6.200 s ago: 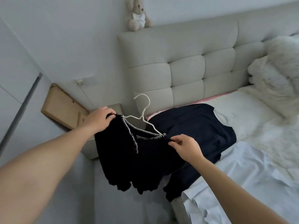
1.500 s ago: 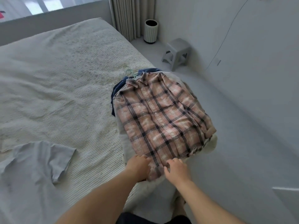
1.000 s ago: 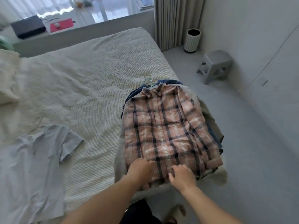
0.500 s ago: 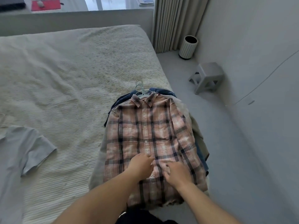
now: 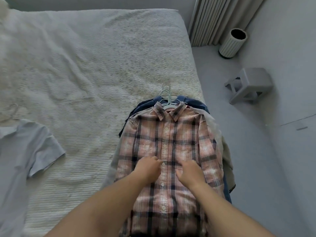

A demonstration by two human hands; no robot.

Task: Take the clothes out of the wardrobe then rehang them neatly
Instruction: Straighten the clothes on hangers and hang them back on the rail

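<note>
A pink plaid shirt (image 5: 171, 139) lies buttoned and face up on top of a pile of clothes at the bed's right edge. Several pale hanger hooks (image 5: 166, 93) stick out above its collar. Dark blue garments (image 5: 191, 101) and a beige one (image 5: 227, 156) show under it. My left hand (image 5: 148, 170) and my right hand (image 5: 189, 171) sit on the shirt front, either side of the button placket, fingers curled into the fabric near a button. The fingertips are partly hidden.
The white textured bed (image 5: 102, 65) spreads to the left, with a light blue short-sleeved shirt (image 5: 25, 147) at its left edge. On the floor to the right stand a grey stool (image 5: 251, 84) and a ribbed white bin (image 5: 233, 42) by the curtain (image 5: 218, 17).
Earlier I held a black garment on a hanger; now I face the pile. Over the last second both hands slid from the plaid shirt's hem up to its middle.
</note>
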